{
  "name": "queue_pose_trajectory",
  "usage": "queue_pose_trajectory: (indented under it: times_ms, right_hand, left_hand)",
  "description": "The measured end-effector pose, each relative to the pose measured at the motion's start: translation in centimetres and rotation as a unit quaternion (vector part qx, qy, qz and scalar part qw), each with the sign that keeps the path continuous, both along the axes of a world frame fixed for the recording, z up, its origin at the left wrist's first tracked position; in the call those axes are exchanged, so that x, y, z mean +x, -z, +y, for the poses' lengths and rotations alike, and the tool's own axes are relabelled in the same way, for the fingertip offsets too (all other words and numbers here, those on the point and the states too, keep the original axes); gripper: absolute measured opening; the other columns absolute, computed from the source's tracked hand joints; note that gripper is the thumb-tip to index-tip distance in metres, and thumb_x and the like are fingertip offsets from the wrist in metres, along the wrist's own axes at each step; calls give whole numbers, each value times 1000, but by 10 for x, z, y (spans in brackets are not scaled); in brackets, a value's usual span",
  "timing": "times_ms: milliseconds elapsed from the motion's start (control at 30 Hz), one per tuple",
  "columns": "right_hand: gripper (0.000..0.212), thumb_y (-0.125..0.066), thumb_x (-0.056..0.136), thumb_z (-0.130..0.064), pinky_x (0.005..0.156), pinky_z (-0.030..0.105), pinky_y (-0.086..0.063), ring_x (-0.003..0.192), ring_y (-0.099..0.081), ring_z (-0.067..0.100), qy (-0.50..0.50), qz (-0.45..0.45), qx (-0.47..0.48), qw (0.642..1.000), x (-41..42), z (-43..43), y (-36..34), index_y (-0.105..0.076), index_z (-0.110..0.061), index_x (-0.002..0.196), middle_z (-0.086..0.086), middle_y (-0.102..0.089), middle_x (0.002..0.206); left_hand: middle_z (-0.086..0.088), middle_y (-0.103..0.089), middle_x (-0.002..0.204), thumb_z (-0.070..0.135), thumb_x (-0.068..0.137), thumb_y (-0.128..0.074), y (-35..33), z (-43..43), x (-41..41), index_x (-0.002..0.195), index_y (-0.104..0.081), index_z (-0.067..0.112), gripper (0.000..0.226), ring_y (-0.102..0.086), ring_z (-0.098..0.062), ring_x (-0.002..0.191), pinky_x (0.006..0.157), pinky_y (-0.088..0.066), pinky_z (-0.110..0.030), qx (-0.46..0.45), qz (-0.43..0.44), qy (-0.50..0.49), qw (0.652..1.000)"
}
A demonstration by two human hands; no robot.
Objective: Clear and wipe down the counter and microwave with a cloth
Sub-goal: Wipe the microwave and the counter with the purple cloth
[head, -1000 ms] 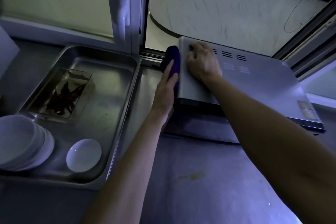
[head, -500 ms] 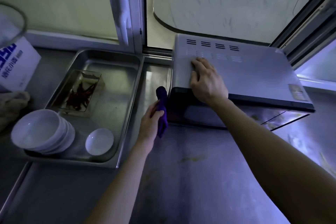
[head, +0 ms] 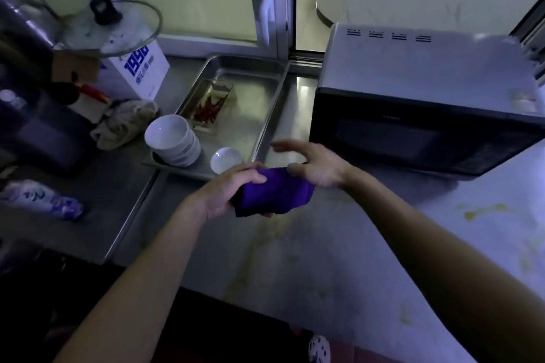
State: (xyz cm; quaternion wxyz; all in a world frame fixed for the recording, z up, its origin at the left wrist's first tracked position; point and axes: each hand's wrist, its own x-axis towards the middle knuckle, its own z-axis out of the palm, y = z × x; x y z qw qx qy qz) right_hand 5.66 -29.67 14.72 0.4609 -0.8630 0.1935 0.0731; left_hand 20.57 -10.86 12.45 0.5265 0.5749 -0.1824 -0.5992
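Note:
My left hand (head: 228,188) grips a folded purple cloth (head: 274,196) above the steel counter (head: 295,244), in front of the microwave's left corner. My right hand (head: 312,166) hovers at the cloth's far right edge, fingers spread and blurred, thumb touching the cloth. The silver microwave (head: 413,68) with a dark door stands on the counter at the right, by the window. Yellowish stains mark the counter near its front and right.
A steel tray (head: 259,115) left of the microwave holds stacked white bowls (head: 174,140), a small white bowl (head: 225,159) and a dish of red chillies (head: 211,106). Further left lie a beige rag (head: 124,122), a white box (head: 138,71), a glass lid (head: 115,26) and a bottle (head: 41,200).
Both hands have left the microwave and come back toward me. The left hand brought the cloth down over the counter, and the right hand came off the microwave top to the cloth.

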Motion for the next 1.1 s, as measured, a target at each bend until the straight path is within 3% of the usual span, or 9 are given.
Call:
queue_pose_trajectory:
  times_ms: [133,233,367,533,733,867,933,1033,1100]
  right_hand:
    - [23,-69,97,-29,79,21,-48,93,-68,6,-58,51,66,995,-31,56,30,-73,-28,120,-9,-75,105]
    - [11,-68,100,-24,73,23,-52,86,-70,12,-45,46,94,993,-45,96,67,-74,-21,110,-2,-75,99]
    - [9,-66,99,-27,76,29,-53,87,-70,15,-25,49,96,994,-38,143,91,-73,-25,105,-2,-75,96]
    - [9,-65,91,-36,73,40,-57,79,-69,21,19,34,-30,999,21,178,97,-71,-29,92,-4,-71,83]
    - [23,-65,88,-30,69,39,-49,87,-64,36,116,-58,-292,948,117,231,122,-72,-17,105,9,-65,96]
    - [35,-55,103,-44,89,46,-55,108,-61,37,34,53,-250,966,140,288,188,-74,-14,107,12,-62,112]
    - [34,-58,103,-38,96,52,-55,121,-58,39,45,0,-290,956,148,291,207,-73,-12,119,15,-61,127]
    - [62,-55,105,-45,129,53,-26,161,-25,30,-51,-32,-351,935,162,276,226,-45,-20,161,10,-34,171]
    - [68,-45,110,-51,133,51,-12,166,-5,22,-102,-10,-355,929,162,268,237,-23,-26,170,3,-15,178]
  left_hand:
    - [-12,-79,105,25,89,-81,6,45,-13,119,-74,9,34,-76,-28,92,76,-62,-38,73,-181,27,980]
    - [9,-74,93,37,91,-83,27,83,-13,106,-79,24,21,-66,-7,85,76,-47,-25,104,-292,107,945]
    - [6,-77,97,35,93,-82,54,126,4,110,-78,20,23,-68,-8,87,81,-50,-29,105,-341,133,925]
    - [-5,-80,111,19,101,-75,72,187,77,115,-77,19,14,-77,-18,107,92,-63,-37,103,-319,-13,942]
    - [9,-75,109,23,101,-69,119,272,195,113,-74,25,14,-73,-12,99,89,-58,-31,140,-587,-23,797]
    - [-5,-63,120,30,103,-54,166,318,235,124,-66,16,28,-63,-31,111,96,-54,-47,89,-707,83,697]
    - [-10,-59,133,28,105,-51,186,334,247,133,-64,11,35,-58,-35,124,107,-48,-49,53,-738,125,661]
    - [-15,-52,151,29,109,-49,210,348,263,145,-58,7,43,-50,-38,139,118,-39,-52,19,-755,170,632]
    - [-16,-50,154,29,109,-50,222,351,273,148,-57,7,45,-49,-40,141,119,-36,-55,-7,-758,183,625]
